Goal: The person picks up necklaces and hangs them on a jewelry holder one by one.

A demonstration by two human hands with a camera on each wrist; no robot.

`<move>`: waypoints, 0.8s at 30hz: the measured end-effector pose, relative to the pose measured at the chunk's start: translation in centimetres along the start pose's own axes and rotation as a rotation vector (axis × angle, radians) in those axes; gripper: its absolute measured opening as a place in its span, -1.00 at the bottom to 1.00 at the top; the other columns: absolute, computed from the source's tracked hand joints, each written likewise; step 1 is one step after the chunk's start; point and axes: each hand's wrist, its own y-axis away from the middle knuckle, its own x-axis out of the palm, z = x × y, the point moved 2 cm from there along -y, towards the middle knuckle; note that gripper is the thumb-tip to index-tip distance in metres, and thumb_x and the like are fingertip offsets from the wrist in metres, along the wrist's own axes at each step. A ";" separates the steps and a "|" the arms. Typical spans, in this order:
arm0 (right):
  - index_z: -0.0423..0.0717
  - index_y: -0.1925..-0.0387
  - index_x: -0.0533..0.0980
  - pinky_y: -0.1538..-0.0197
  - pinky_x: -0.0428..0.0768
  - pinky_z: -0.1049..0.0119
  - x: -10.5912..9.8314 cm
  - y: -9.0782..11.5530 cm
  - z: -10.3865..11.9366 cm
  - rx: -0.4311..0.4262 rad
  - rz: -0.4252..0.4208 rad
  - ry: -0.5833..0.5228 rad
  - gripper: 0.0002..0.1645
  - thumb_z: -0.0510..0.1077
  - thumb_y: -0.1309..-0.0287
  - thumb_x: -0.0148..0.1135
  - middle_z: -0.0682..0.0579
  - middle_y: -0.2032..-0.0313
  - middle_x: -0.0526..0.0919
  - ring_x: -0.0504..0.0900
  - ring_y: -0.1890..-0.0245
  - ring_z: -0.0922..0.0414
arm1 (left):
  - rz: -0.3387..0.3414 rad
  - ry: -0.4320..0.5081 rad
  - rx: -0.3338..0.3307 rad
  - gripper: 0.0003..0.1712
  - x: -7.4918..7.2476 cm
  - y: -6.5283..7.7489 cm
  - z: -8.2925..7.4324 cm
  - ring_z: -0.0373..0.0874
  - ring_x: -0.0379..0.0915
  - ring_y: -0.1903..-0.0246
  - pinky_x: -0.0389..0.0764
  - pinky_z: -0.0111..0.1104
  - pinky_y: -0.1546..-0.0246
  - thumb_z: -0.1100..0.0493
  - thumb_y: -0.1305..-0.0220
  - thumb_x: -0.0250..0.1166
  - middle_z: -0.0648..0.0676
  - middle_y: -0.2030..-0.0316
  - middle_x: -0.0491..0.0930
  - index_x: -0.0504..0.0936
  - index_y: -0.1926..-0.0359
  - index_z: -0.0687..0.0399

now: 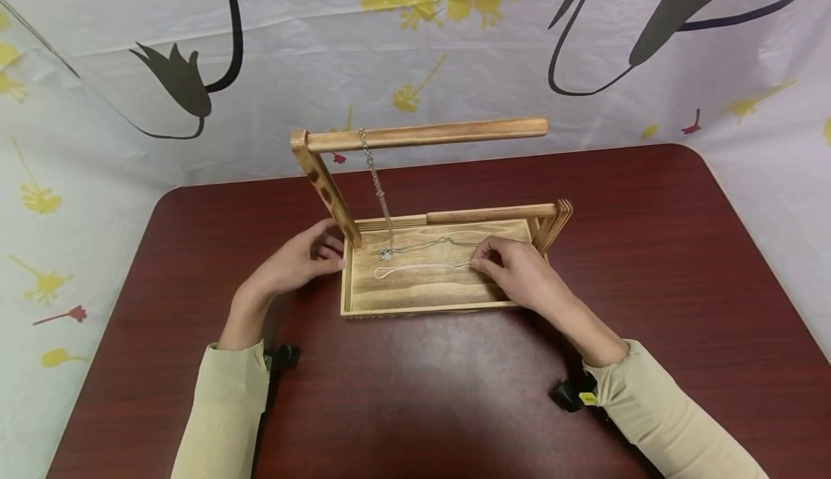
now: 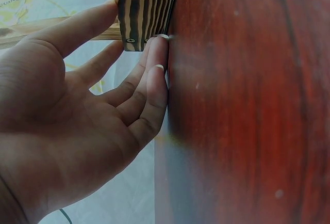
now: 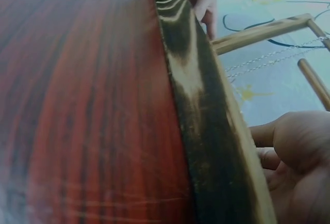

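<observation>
A shallow wooden jewelry stand tray (image 1: 425,311) sits on the table, with a post and bar (image 1: 428,133) rising at its left end. A silver chain (image 1: 375,179) hangs from the bar, its lower end reaching a small bunched heap (image 1: 386,254) in the tray. On the tray floor lies a thin necklace chain (image 1: 422,267), looped at its left end. My right hand (image 1: 519,270) pinches this chain's right end between thumb and fingertips. At the tray's left end, my left hand (image 1: 301,255) touches the wood with thumb and fingers extended, holding nothing. The left wrist view shows its fingertips (image 2: 157,74) low beside the tray's corner.
A lower wooden bar (image 1: 493,213) runs along the tray's back to a slanted support (image 1: 555,226) at the right. Another stretch of chain (image 1: 444,241) crosses the tray floor behind the thin one. Beyond the dark red table (image 1: 415,392) hangs a patterned cloth (image 1: 273,104).
</observation>
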 end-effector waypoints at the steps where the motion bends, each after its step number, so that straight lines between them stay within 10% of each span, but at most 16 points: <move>1: 0.05 0.31 0.61 0.26 0.44 0.20 -0.1 0.0 0.1 0.002 0.004 -0.012 -0.93 -0.10 -0.34 0.28 0.16 0.40 0.64 0.48 0.41 0.17 | 0.001 0.002 0.003 -0.11 0.0 0.0 0.0 0.09 0.47 -0.01 0.55 -0.20 0.04 0.29 -0.33 0.33 0.30 -0.09 0.49 0.04 -0.53 0.17; 24: -0.13 0.25 0.63 0.33 0.51 0.27 -1.4 0.4 1.4 0.046 0.070 -0.314 -0.86 -0.14 -0.37 0.23 -0.01 0.42 0.62 0.54 0.40 0.03 | -0.001 0.014 0.022 -0.13 0.1 -0.1 0.1 0.07 0.48 0.04 0.56 -0.34 0.11 0.32 -0.32 0.33 0.28 0.02 0.53 0.07 -0.52 0.18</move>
